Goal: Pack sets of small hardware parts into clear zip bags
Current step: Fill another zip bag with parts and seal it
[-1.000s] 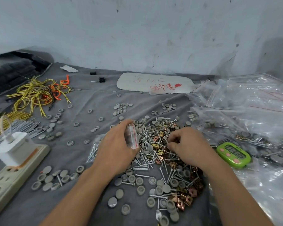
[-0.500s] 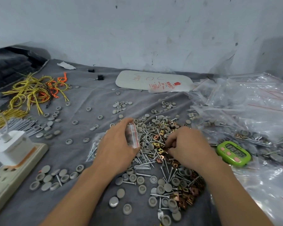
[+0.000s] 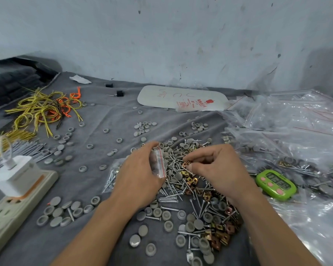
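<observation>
Far out to the left of the left hand, a power strip (image 3: 6, 217) is lying on the grey cloth (image 3: 96, 189), and a white charger (image 3: 18, 173) is sitting plugged into it. Beyond the strip, further from the person, a tangle of yellow wires (image 3: 41, 110) is sprawling over the cloth. Between the strip and the left wrist, a small cluster of grey caps (image 3: 66, 212) is lying.

The left hand (image 3: 140, 177) is sitting at the left edge of the pile (image 3: 181, 189) of screws, grey caps and brass clips. Its fingers are curling round a small clear zip bag (image 3: 159, 163), gripping it with the red zip line turned toward the other hand. Whether the bag's mouth is open I cannot tell.

The pile is spreading between and beneath both hands and on toward the person. Beyond the hands, near the wall, a flat white pack (image 3: 181, 97) is lying.

Just to the right of the bag, the right hand (image 3: 219, 167) is pinching a brass clip (image 3: 187, 163) between thumb and fingertips, low over the pile. Whether the clip is clear of the pile is not showing.

To the right of the right hand, a green timer (image 3: 275, 184) is lying near the wrist. Past it, a heap of clear bags (image 3: 296, 127) is lying, some of them holding parts.
</observation>
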